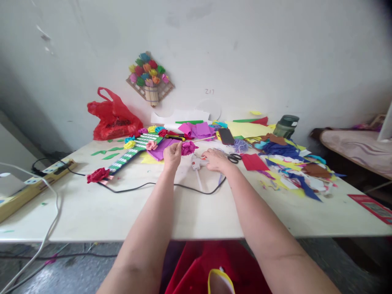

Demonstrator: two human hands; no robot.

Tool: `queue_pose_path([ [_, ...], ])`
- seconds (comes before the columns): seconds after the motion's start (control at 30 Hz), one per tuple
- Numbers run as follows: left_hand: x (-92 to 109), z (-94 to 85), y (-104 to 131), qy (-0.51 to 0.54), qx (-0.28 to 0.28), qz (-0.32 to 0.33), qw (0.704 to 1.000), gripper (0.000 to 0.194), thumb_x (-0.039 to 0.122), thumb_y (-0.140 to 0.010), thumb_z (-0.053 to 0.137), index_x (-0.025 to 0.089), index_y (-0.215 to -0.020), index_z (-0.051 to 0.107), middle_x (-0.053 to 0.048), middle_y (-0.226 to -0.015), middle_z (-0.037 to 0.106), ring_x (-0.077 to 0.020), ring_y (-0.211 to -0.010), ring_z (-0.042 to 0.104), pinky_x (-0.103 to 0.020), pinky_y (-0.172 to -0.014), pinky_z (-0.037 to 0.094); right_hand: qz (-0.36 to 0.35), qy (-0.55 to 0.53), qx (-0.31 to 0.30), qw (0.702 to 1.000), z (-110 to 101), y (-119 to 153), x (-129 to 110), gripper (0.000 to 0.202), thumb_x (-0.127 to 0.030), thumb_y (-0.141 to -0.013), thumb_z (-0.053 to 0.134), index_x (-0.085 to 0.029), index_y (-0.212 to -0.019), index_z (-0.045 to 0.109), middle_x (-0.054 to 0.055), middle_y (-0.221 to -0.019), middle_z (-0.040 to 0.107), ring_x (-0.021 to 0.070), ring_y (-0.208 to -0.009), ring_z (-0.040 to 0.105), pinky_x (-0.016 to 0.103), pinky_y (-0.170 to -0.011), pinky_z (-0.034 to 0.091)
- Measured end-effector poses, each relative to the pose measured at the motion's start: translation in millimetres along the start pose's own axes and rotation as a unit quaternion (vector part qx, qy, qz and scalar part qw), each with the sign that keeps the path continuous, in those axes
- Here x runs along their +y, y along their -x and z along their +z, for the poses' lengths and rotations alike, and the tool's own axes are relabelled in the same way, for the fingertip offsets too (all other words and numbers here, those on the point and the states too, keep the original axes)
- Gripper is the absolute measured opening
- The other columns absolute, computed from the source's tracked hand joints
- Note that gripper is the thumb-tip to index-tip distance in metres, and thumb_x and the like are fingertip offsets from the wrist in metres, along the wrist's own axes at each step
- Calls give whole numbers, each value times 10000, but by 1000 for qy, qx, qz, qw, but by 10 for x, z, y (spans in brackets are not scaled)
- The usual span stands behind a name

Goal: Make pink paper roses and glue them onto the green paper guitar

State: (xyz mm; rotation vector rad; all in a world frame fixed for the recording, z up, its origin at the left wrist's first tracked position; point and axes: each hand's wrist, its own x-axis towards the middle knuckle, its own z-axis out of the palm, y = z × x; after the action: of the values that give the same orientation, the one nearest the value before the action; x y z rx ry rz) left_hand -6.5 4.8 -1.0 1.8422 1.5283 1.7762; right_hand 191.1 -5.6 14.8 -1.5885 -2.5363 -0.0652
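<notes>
My left hand (173, 156) is closed around the base of a magenta paper flower (189, 148), whose petals point right. Just to the right, my right hand (215, 159) reaches over the handle side of a white glue gun (196, 163) lying on the table; its fingers are bent, and whether they grip the gun is hard to see. To the left lies a green and white striped paper piece (124, 159) edged with colourful paper flowers. A dark red flower (98, 175) sits at its lower end. Black scissors (234, 158) rest beside my right hand.
A red plastic bag (113, 116) stands at the back left, a power strip (39, 181) at the left. Behind my hands lie purple paper (202, 129) and a phone (226, 136). Paper scraps (286, 155) and a green bottle (286, 126) are right. A black cable (134, 189) crosses the table.
</notes>
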Motion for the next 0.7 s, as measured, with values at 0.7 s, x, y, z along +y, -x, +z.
queue_pose_path([
  [0.7,57,-27,-11,-36,45,29,998,449,544,-811,423,208,-521,494,2,-437,371,-136,-482,342,-284,-539,248,91,-43,43,994,-122,126,266,225,-251,-700,575,-245,-890,696,70,-931,707,234,-816,640,291,-663,436],
])
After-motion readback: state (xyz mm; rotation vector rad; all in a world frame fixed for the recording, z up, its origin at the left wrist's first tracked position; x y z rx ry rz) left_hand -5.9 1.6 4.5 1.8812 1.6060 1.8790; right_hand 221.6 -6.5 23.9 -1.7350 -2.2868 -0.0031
